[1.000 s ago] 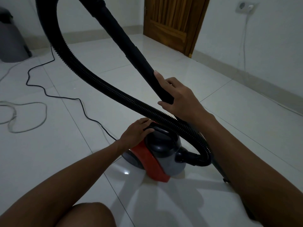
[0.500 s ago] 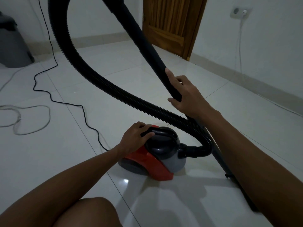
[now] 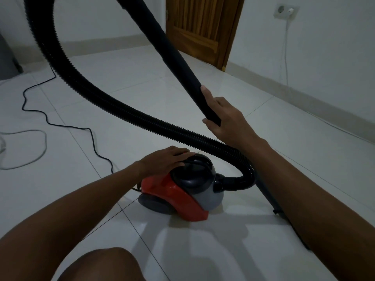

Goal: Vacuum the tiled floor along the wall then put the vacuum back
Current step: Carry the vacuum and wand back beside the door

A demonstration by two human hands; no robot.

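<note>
Vacuum (image 3: 182, 191): red-grey canister, lower centre of frame, on tiled floor (image 3: 142, 82). Left hand (image 3: 164, 161): flat, fingers extended, resting on canister top. Right hand (image 3: 227, 118): wrapped around rigid black tube (image 3: 172, 49). Ribbed hose (image 3: 101, 98): arcs from upper left.

Head-worn, looking forward and steeply down from close above the tiled floor (image 3: 142, 94), facing the corner by the wooden door (image 3: 203, 27).

Home room: tiled floor (image 3: 142, 82), wooden door (image 3: 203, 27)
</note>
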